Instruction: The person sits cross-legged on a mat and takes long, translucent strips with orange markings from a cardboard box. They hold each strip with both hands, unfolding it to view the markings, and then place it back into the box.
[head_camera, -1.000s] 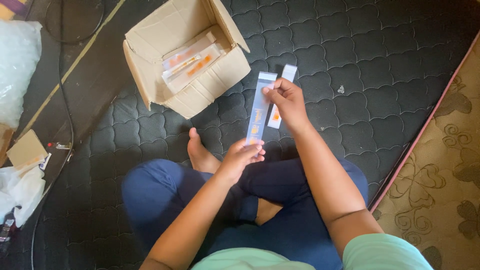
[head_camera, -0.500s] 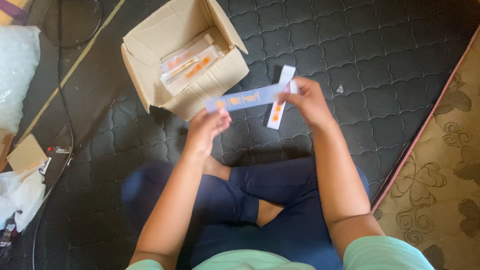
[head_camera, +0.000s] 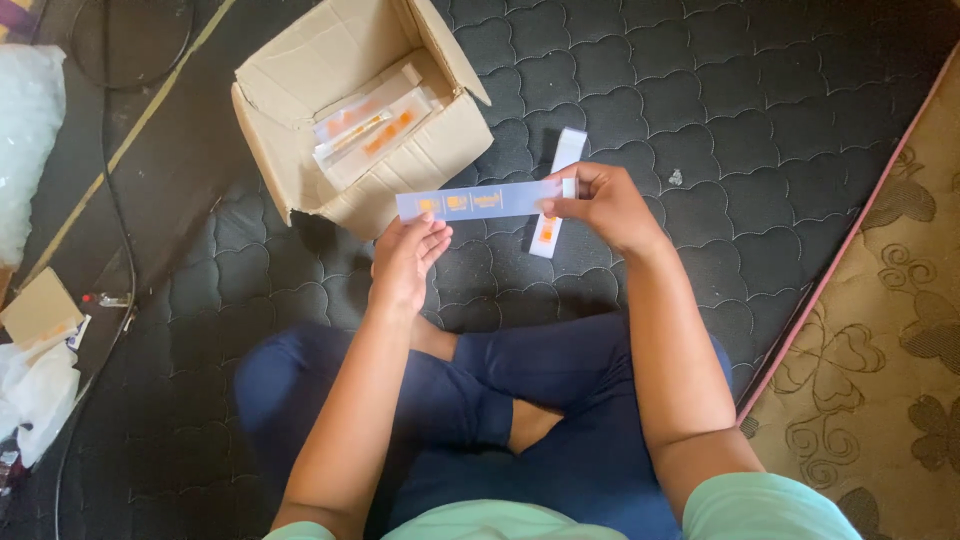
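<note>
The pale blue strip (head_camera: 480, 201) has swung level since earlier; the right hand (head_camera: 600, 205) pinches its end plus a white packet (head_camera: 556, 190), while the left hand (head_camera: 405, 260), fingers spread, supports it before the cardboard box (head_camera: 290, 110).

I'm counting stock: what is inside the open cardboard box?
The cardboard box holds several long clear packets with orange parts, stacked against one wall. Anything beneath them is covered, so no exact count.

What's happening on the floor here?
A person sits cross-legged on a dark quilted mat. The right hand pinches one end of a long pale blue strip and also holds a white packet. The left hand is under the strip's other end. An open cardboard box of similar packets sits ahead.
</note>
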